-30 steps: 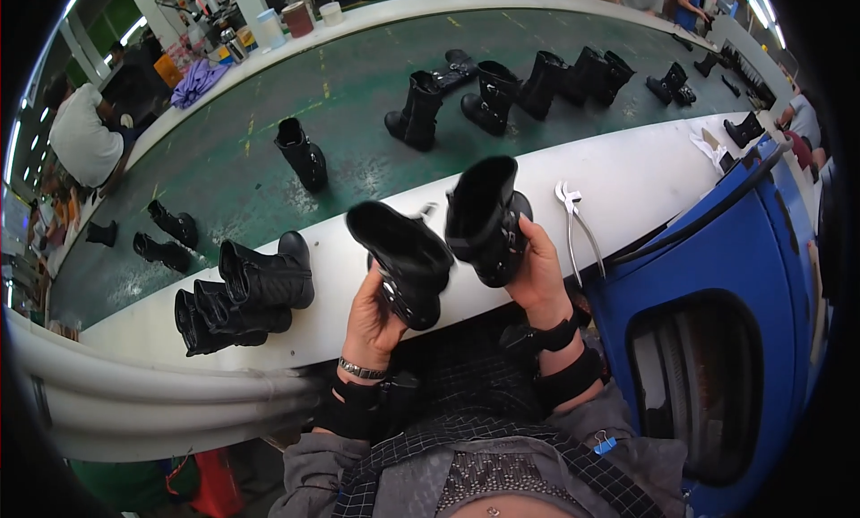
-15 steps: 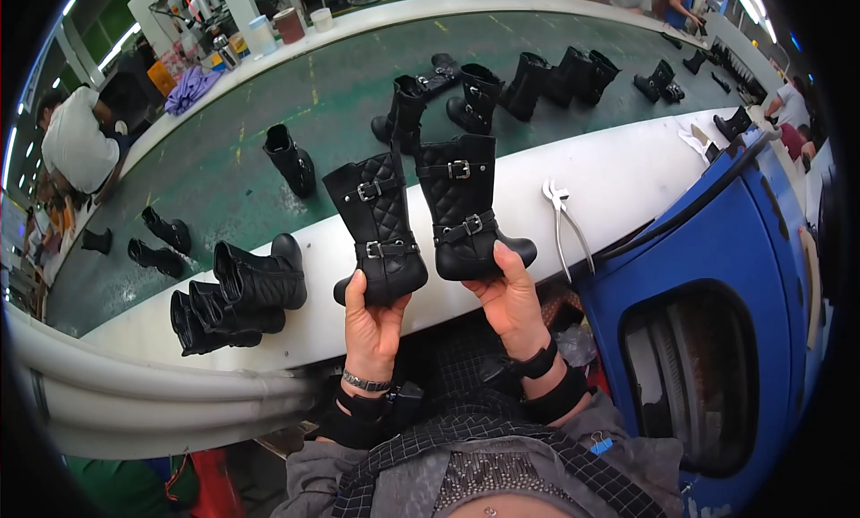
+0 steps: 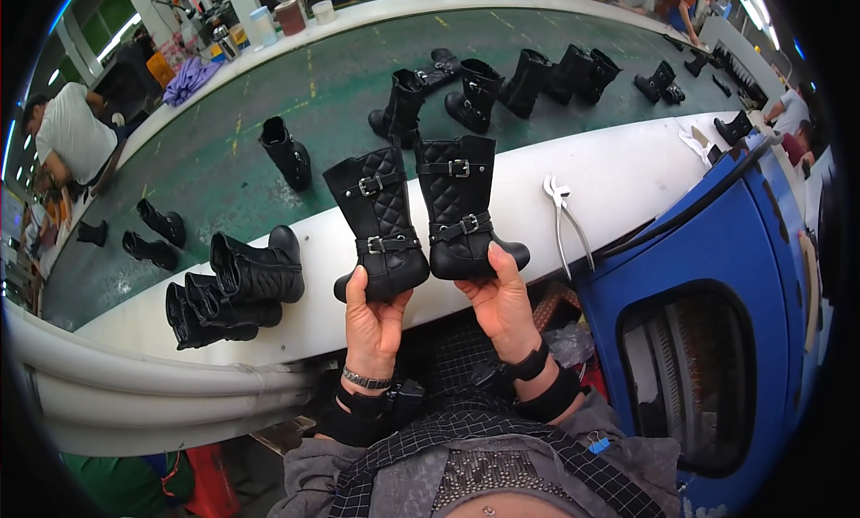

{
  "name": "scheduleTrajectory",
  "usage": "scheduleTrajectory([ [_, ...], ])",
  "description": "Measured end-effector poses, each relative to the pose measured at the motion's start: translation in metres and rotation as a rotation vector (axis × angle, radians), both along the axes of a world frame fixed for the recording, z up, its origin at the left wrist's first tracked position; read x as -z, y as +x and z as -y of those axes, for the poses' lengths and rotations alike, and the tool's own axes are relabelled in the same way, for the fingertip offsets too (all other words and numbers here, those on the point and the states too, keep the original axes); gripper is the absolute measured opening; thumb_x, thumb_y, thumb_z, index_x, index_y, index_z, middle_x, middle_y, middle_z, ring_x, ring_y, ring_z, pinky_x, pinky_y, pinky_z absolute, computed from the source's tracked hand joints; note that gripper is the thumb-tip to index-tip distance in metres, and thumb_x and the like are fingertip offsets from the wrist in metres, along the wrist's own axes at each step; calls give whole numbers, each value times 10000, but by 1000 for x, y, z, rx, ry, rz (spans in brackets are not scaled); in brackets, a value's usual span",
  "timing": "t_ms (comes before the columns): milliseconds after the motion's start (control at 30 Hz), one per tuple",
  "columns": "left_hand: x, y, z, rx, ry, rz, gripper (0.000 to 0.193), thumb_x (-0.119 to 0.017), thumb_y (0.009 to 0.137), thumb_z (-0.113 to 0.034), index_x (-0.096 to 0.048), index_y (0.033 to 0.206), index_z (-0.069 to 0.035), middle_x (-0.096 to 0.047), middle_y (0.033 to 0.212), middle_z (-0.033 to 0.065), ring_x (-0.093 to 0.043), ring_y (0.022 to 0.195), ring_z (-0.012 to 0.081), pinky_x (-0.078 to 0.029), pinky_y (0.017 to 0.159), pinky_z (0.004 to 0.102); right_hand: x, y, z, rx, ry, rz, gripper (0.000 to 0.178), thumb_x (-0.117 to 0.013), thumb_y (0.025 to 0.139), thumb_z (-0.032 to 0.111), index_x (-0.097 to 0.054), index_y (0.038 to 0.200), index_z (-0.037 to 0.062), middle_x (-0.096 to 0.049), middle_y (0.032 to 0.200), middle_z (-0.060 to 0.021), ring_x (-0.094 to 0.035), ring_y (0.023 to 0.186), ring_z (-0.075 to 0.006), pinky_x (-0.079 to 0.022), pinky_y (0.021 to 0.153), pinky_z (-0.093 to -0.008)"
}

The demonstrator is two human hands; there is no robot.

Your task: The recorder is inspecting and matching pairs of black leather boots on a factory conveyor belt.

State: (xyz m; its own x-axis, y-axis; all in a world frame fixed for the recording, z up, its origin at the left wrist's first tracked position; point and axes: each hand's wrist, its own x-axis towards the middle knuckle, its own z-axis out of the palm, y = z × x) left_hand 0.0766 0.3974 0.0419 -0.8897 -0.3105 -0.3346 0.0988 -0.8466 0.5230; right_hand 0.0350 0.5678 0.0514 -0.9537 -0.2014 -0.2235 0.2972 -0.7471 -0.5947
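I hold two black quilted boots upright side by side over the white ledge, their buckled straps facing me. My left hand [image 3: 374, 325] grips the left boot [image 3: 376, 218] low at the heel, thumb on the near side and fingers behind. The right boot [image 3: 461, 200] is held the same way by my right hand [image 3: 500, 305], with its thumb at the heel. The boots stand close together, a narrow gap between their shafts. Metal pincers [image 3: 561, 218] lie on the ledge to the right. Several black boots [image 3: 255, 271] lie on the ledge to the left.
Beyond the white ledge [image 3: 627, 159] runs a green conveyor belt [image 3: 345, 88] carrying several more boots [image 3: 479, 95]. A blue machine [image 3: 596, 312] with a dark window stands at right. Thick pale pipes [image 3: 161, 392] fill the lower left. A person [image 3: 81, 133] sits at the far left.
The right boot has shifted slightly left, nearer the left boot. Boots on the belt and the ledge appear slightly farther left and up.
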Motion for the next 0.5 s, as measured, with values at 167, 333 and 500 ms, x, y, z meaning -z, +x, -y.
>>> scheduleTrajectory([
  [167,0,-1,-1,3,6,-1,416,-657,882,-336,-520,1184,-86,-604,1154,95,-614,1056,242,-572,847,400,1,0,1,-1,3,13,380,-658,884,319,-570,1149,62,-634,1073,-76,-625,977,-178,-557,805,-340],
  [333,2,-1,-1,-4,11,7,412,-658,882,-339,-524,1183,-92,-603,1155,92,-610,1057,242,-565,853,405,6,0,3,15,2,22,379,-655,886,325,-571,1148,64,-633,1072,-74,-624,978,-178,-553,805,-338],
  [500,5,-1,-2,-4,17,-16,423,-652,882,-358,-531,1200,-106,-603,1165,71,-589,1085,228,-520,907,408,13,0,5,29,-10,19,370,-633,901,332,-575,1153,69,-634,1083,-64,-624,978,-175,-549,811,-335],
])
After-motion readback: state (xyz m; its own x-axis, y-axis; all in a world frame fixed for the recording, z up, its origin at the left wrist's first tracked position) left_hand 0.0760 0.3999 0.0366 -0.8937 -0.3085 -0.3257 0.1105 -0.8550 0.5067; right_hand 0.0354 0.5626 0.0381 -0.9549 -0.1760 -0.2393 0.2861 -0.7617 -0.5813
